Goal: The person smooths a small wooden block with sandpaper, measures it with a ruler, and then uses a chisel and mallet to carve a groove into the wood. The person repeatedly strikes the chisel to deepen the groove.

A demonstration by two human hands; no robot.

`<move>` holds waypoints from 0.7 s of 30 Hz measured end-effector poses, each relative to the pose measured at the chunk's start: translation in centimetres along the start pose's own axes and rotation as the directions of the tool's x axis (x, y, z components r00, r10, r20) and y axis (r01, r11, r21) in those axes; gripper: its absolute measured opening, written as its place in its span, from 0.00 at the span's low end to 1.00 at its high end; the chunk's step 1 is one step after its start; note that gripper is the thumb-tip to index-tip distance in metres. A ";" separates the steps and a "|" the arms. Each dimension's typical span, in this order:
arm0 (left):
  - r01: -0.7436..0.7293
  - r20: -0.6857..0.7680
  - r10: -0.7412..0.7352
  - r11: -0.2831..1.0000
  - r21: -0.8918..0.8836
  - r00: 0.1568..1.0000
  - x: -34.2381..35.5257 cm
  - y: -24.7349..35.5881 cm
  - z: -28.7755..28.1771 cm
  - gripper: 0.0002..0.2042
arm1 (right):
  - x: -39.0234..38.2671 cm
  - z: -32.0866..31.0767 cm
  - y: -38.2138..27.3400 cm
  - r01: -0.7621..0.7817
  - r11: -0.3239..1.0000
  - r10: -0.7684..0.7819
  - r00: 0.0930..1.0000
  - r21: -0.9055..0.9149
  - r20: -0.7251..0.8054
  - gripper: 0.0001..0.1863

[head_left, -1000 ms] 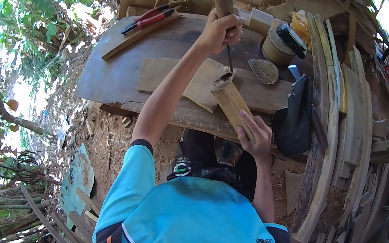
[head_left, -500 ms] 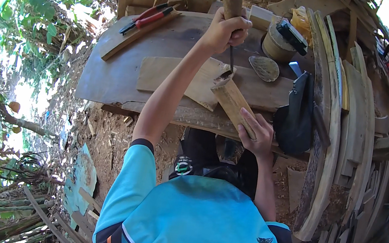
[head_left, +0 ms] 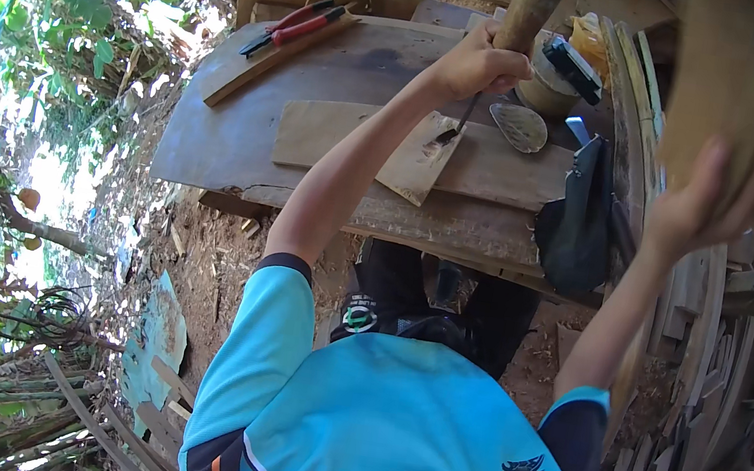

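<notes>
My left hand [head_left: 476, 60] is wrapped round the wooden handle of a chisel [head_left: 531, 13]. The handle leans up to the right, and the dark blade slants down onto a short pale board [head_left: 414, 171]. At the blade's tip the wood shows a small, rough cut hollow. Off to the right, my right hand [head_left: 698, 206] grips a thick wooden block [head_left: 720, 82] held up high, close to the camera and a little blurred. The short board lies across a longer flat plank [head_left: 324, 135] on the wooden bench [head_left: 215, 145].
Red-handled pliers [head_left: 296, 28] rest on a wood strip at the bench's left. Right of the chisel are an oval, shell-like piece [head_left: 518, 128], a round container [head_left: 546, 93] with a black object on top, and a dark pouch [head_left: 576, 226]. Long planks [head_left: 641, 129] line the right side.
My right hand has swung the wooden block up and to the right, away from the board. My left hand and the chisel handle have shifted right, so the chisel tilts more.
</notes>
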State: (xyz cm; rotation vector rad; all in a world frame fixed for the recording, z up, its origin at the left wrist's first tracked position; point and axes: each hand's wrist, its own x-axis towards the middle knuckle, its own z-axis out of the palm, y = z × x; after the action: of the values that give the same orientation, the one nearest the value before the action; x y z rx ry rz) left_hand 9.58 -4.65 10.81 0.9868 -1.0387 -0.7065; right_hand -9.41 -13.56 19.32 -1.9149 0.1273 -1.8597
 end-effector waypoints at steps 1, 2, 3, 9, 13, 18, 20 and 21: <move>0.016 0.006 -0.015 0.999 -0.044 1.000 0.1 0.0 0.0 0.05 | 1.1 0.3 0.4 -0.007 0.999 0.010 0.999 -0.044 0.046 0.22; 0.031 0.016 -0.029 0.996 -0.089 0.999 0.3 0.1 0.0 0.05 | 2.3 0.4 0.8 -0.010 0.996 0.018 0.996 -0.091 0.091 0.21; 0.047 0.027 -0.043 0.990 -0.133 0.999 0.4 0.2 0.2 0.04 | 3.3 -0.3 2.9 0.033 0.992 -0.001 0.969 -0.125 0.246 0.21; -0.020 -0.023 0.019 0.999 -0.034 1.000 -0.4 0.3 0.4 0.05 | 6.8 0.8 2.0 0.239 0.969 -0.235 0.808 0.064 0.540 0.16; 0.003 0.009 -0.004 1.000 0.021 1.000 -0.4 0.0 1.1 0.04 | 5.7 0.3 4.0 0.191 0.977 -0.214 0.871 0.096 0.441 0.14; -0.012 0.008 0.012 0.999 0.032 1.000 -0.8 -0.2 -0.1 0.03 | 5.7 1.1 -0.1 0.376 0.923 -0.357 0.759 0.081 0.544 0.13; -0.024 0.046 0.025 1.000 -0.008 0.999 0.1 -0.2 1.3 0.04 | 8.1 -2.3 2.9 0.515 0.846 -0.385 0.770 -0.138 0.509 0.14; -0.023 0.039 0.023 1.000 -0.007 0.999 -0.1 -0.1 1.5 0.04 | 9.4 -3.2 4.2 0.709 0.659 -0.489 0.658 -0.251 0.573 0.14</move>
State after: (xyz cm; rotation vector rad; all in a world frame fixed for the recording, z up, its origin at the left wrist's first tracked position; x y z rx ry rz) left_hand 8.17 -5.12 10.91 0.9573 -1.0799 -0.7120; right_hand -10.70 -21.71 26.31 -2.9959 -0.3306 -1.7781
